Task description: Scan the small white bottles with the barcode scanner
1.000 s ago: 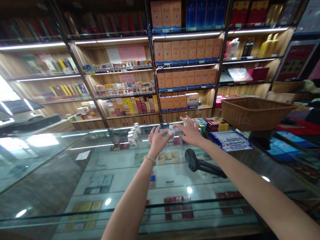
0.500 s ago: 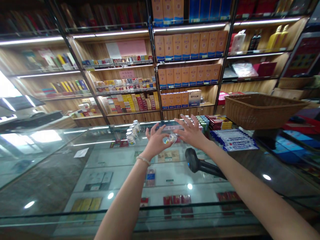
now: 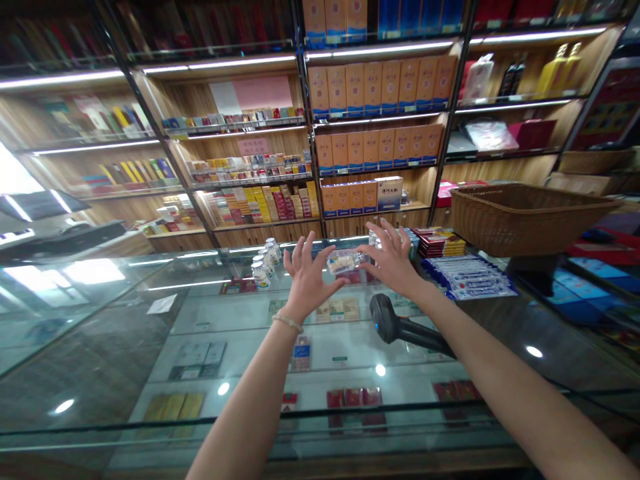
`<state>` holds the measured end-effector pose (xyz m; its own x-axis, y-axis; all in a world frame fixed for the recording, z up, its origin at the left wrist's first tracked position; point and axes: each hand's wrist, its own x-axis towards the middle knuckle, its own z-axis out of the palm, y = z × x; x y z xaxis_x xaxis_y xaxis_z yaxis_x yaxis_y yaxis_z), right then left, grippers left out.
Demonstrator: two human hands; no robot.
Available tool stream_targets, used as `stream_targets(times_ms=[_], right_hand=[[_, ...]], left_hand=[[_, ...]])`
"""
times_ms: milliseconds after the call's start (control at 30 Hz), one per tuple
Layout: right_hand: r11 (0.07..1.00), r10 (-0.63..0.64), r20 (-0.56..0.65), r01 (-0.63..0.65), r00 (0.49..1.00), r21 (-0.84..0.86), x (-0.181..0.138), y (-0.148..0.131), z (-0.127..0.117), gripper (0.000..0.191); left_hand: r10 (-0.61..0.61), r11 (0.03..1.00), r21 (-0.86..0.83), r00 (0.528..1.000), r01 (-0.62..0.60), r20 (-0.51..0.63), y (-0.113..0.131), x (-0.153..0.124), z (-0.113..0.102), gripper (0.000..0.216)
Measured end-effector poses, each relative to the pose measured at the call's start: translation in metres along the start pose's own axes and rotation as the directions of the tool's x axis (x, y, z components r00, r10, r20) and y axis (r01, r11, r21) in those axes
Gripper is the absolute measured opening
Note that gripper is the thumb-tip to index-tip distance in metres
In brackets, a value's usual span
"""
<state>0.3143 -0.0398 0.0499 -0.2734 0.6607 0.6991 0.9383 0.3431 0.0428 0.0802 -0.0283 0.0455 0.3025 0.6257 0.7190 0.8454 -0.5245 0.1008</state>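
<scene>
A small clear bottle (image 3: 344,263) with pale pieces inside and a bit of blue and yellow on its label lies sideways in the air above the glass counter. My right hand (image 3: 393,260) pinches its cap end between thumb and fingers. On the bottle's other side, my left hand (image 3: 307,277) has its fingers spread, with thumb and forefinger apart around the near end and no grip visible. Several similar small bottles with white caps (image 3: 263,267) stand in a row left of my left hand. Below my right hand rests a black barcode scanner (image 3: 387,321).
The glass display counter (image 3: 240,360) holds packs under its top. To the right are blue-and-white packets (image 3: 467,277), red and yellow packs (image 3: 440,243) and a wicker basket (image 3: 525,220). A white paper slip (image 3: 162,305) lies left. Stocked shelves stand behind.
My left thumb and forefinger have come apart from the bottle, and that hand has opened. The bottle now lies more level and in fuller view, with my right hand at its cap.
</scene>
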Motion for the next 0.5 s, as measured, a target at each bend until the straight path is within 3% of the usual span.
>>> stream_targets(times_ms=[200,500], right_hand=[[0.992,0.076,0.054,-0.081,0.996,0.100,-0.0035,0.0061,0.0013,0.041],[0.993,0.070,0.102,-0.079,0.992,0.087,-0.0079,0.0097,0.0056,0.043]], left_hand=[[0.009,1.000,0.030,0.997,-0.006,-0.071,-0.0020,-0.0039,0.0013,0.054],[0.047,0.997,0.061,0.997,-0.043,-0.060,0.0000,-0.0040,-0.0006,0.041]])
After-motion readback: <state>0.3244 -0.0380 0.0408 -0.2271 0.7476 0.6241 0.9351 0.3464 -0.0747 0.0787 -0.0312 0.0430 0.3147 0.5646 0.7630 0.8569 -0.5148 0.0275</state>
